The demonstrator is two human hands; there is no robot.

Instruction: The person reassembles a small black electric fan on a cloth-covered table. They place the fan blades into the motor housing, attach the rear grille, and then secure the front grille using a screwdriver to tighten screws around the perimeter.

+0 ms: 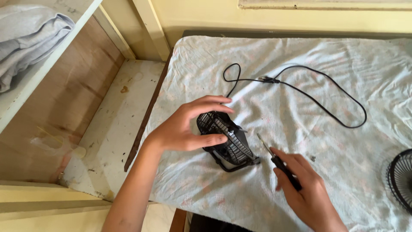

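A small black fan (pixel 229 139) stands tilted on a pale cloth (pixel 300 68) that covers the table. My left hand (pixel 189 124) grips the fan's rear grille from the left, thumb in front and fingers over the top. My right hand (pixel 307 191) holds a screwdriver (pixel 279 161) with a black handle, its thin metal tip pointing up-left toward the fan but a little apart from it. A black power cable (pixel 309 92) runs from the fan and loops across the cloth behind.
A loose black fan grille (pixel 401 178) lies at the right edge of the cloth. A tiny dark speck, maybe a screw (pixel 313 158), rests near my right hand. Left of the table is a wooden shelf unit with folded grey fabric (pixel 25 34) on top.
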